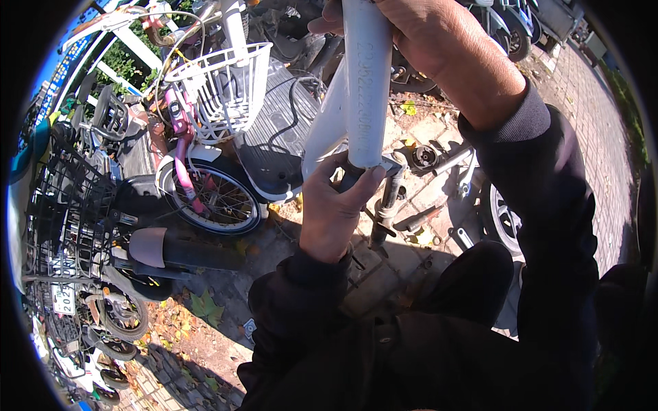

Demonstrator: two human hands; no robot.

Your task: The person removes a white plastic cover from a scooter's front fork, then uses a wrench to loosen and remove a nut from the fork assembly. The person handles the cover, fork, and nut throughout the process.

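Note:
A white bicycle frame tube (365, 89) stands upright in front of me. My right hand (425, 48) grips it near the top, fingers wrapped around it. My left hand (332, 209) is closed around the dark part at the tube's lower end (353, 175), thumb pressed against the white tube. Below that end hangs a grey metal fork and fittings (387, 205). Both forearms are in dark sleeves.
A pink and white bicycle with a white wire basket (223, 85) stands to the left. Black wire baskets and small wheels (75, 205) crowd the far left. A wheel (504, 219) lies right of the tube. Loose metal parts (425, 157) and dry leaves lie on the brick paving.

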